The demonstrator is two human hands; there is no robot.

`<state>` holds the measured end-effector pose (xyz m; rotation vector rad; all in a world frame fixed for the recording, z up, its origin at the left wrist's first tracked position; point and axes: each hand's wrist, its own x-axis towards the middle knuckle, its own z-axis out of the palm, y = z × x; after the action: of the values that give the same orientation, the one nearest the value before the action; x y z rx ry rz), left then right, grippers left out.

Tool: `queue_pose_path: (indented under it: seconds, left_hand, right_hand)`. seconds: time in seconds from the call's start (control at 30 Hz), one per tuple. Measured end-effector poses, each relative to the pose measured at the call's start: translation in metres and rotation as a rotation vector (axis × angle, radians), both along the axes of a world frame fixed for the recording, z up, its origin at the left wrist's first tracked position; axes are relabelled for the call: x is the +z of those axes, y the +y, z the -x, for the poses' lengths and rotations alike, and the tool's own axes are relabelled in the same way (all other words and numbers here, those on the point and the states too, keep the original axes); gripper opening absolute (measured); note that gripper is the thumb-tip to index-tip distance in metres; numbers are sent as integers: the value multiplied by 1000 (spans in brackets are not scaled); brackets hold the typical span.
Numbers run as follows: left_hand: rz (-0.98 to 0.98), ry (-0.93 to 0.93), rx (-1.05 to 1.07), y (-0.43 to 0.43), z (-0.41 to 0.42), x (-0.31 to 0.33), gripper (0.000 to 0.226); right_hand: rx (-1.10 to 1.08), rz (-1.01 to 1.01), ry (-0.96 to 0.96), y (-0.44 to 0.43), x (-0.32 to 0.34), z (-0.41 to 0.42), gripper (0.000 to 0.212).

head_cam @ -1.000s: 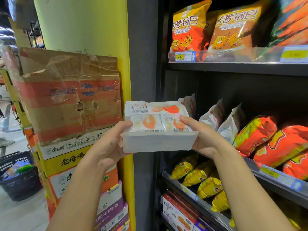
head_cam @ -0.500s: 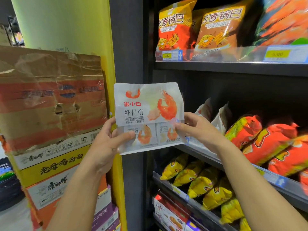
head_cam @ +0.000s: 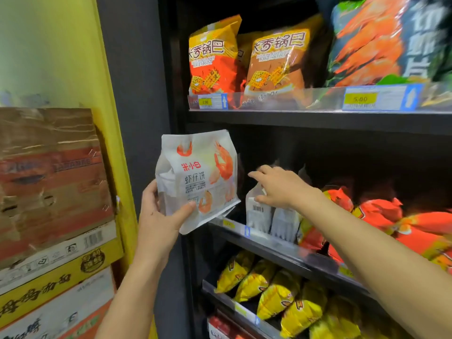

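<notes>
A white snack bag with red prawn pictures point(head_cam: 198, 177) stands upright in the air in front of the middle shelf's left end. My left hand point(head_cam: 162, 216) grips its lower left corner, thumb across the front. My right hand point(head_cam: 281, 187) reaches into the middle shelf point(head_cam: 269, 243) and pinches the top of a white bag point(head_cam: 258, 214) standing there, barcode side out. A second white bag point(head_cam: 285, 222) stands just right of it.
Orange rice-crust bags point(head_cam: 215, 57) line the top shelf behind a clear rail with price tags. Red-orange bags point(head_cam: 391, 216) fill the middle shelf's right side, yellow bags point(head_cam: 269, 289) the shelf below. Stacked cardboard cartons point(head_cam: 49, 179) stand at left against a yellow pillar point(head_cam: 61, 45).
The prawn bag has been turned from flat to upright and moved toward the shelf. My right hand has let go of it and reached onto the white bag on the shelf.
</notes>
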<state>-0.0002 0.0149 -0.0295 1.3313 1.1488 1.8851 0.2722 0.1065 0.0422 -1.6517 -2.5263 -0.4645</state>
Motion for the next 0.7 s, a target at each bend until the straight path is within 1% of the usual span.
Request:
queue_pose_path:
  seconds: [0.07,0.13,0.23,0.3,0.5,0.6,0.7]
  left_hand:
    - [-12,35,21,13,-11,-1,82]
    - [-20,68,23,23,-22,-2,81]
    - [-23,117,42,38,-40,-6,80]
    - [-25,131,58,48,-51,-10,81]
    - [2,150,99,83,-80,-24,81]
    - [29,190,121,99,-94,-29,82]
    - [62,247,152,116,-106,-35,87]
  right_hand:
    - [-19,-13,-58,6,-4,-5,74]
    - [-19,-39,-84,7,-7,-8,66]
    - [0,-81,-95,7,-15,-17,56]
    - [5,-95,-86,7,-20,-24,53]
    - [17,-104,-56,4,-28,-40,56]
    - [19,-108,-40,4,-29,-43,57]
    - [28,-116,-25,4,-29,-43,58]
